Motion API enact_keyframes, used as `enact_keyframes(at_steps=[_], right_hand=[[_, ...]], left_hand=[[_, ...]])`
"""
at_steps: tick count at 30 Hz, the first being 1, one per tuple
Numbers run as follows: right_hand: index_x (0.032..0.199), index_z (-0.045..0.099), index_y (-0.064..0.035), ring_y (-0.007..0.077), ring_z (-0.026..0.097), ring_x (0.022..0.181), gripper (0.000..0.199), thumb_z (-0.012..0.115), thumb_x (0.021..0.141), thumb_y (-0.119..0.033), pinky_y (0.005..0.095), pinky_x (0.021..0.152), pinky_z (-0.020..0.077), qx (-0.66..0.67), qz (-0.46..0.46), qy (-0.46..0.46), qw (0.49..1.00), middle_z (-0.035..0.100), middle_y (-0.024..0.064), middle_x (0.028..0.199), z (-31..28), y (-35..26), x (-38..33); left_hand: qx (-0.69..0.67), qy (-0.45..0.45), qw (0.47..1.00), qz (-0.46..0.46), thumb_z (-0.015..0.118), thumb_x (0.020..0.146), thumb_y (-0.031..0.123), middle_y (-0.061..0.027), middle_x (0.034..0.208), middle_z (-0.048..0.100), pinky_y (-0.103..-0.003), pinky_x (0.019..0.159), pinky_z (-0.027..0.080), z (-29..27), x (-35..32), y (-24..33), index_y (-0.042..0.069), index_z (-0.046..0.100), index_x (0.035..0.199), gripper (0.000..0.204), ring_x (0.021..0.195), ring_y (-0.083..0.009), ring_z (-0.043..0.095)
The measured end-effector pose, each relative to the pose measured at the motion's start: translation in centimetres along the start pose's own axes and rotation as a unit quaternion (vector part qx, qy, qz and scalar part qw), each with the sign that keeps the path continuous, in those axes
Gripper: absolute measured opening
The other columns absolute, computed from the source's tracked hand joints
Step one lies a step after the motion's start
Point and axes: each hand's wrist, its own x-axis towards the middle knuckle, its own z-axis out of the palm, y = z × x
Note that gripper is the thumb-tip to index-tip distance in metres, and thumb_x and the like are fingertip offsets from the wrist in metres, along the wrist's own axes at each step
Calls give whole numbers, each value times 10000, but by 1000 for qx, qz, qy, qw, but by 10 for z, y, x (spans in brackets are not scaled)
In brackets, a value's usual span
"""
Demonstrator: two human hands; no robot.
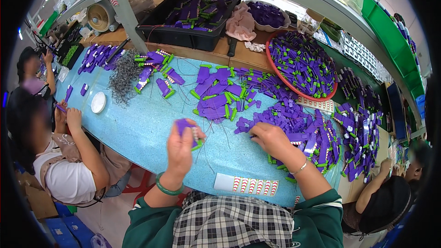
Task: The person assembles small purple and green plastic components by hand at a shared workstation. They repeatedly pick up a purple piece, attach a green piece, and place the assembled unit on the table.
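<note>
My left hand [181, 144] is raised over the blue tabletop, its fingers closed round a purple plastic part [183, 125] with a green end and a chevron strip. Thin dark wires trail on the table beside it. My right hand [272, 138] is at the left edge of a heap of small flat purple pieces [282, 117]. Its fingertips are drawn together; what they pinch, if anything, is hidden. Between my forearms, near the table's front edge, lies a white sticker sheet [245, 185] with red and yellow chevrons.
Beyond my hands lie more purple-and-green parts [213, 101] and a tangle of grey wires [126, 75]. A red-rimmed round basket [271, 57] and a black bin [183, 37] hold more. A metal shelf post [120, 9] stands back left. Co-workers sit on both sides.
</note>
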Motion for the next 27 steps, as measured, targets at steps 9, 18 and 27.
enact_keyframes(at_steps=[9, 18, 27], right_hand=[[844, 640, -15, 78, 557, 696, 44, 664, 807, -9, 184, 577, 443, 542, 239, 123, 796, 589, -10, 809, 4, -57, -46], [776, 598, -16, 99, 480, 574, 124, 710, 761, -67, 231, 504, 379, 294, 167, 184, 923, 543, 36, 742, 5, -64, -53], [812, 595, -2, 142, 528, 572, 126, 683, 800, -91, 280, 523, 425, 290, 220, 106, 925, 553, 68, 693, -1, -50, -63]], left_hand=[[178, -294, 936, -67, 504, 910, 84, -88, 782, 615, -300, 636, 480, 61, -29, -31, 12, 528, 945, 84, 693, -174, 615], [286, -330, 898, 57, 518, 894, 158, -142, 684, 581, -404, 548, 425, 71, -35, -30, 15, 558, 875, 150, 615, -287, 603], [236, -405, 882, -55, 528, 910, 262, -137, 707, 642, -397, 590, 489, 83, -20, -34, 41, 589, 925, 230, 658, -327, 634]])
